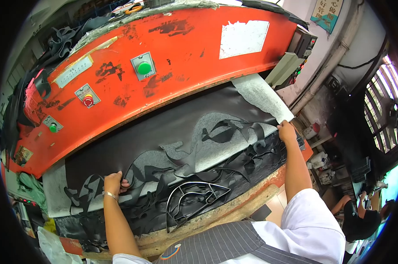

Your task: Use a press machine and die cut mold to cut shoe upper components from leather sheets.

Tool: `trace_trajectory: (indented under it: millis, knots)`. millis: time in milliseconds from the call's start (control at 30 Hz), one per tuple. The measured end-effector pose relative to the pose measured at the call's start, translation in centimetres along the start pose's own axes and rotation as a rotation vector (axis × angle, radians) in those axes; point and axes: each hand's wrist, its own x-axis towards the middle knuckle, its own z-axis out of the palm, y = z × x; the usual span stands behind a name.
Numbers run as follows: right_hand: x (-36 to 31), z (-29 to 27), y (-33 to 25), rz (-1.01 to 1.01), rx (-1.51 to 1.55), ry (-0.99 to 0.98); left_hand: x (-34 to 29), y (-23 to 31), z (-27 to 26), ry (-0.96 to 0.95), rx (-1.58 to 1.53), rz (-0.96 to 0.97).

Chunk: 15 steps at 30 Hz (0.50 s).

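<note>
A wide sheet of black leather-like material [164,119] lies on a white board [262,94] under the orange press. Its near edge is cut into curved gaps and thin strips, with grey backing material [151,163] showing. At the sheet's near left, my left hand [113,182] is closed, its fingers curled on the cut edge. My right hand [287,131] pinches the sheet's right corner, beside the board's edge. Between my arms, a curved metal cutting die [194,200] rests on dark scraps [234,169], touched by neither hand.
The orange press beam [186,48] spans the far side, with a green button [144,67] and a red stop button [88,100]. A worn ledge [216,215] runs along the near side. A control box [302,44] stands far right. Another person [359,220] is at lower right.
</note>
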Motion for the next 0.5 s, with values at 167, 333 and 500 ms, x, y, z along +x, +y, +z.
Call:
trace_trajectory:
  millis: [167,333,500]
  knots:
    - [-8.8,-0.9,-2.5,-0.443,-0.017,0.366,-2.1,-1.8,-0.5,-0.031,-0.067,0.075]
    - [-25.4,1.0,-15.6,-0.944,0.114,-0.352,-3.4,-3.5,-0.8,-0.158,-0.052,0.128]
    - [-34.7,5.9,-17.4,-1.197,-0.002,-0.747,-6.1,-4.2,0.4,-0.412,0.076,0.06]
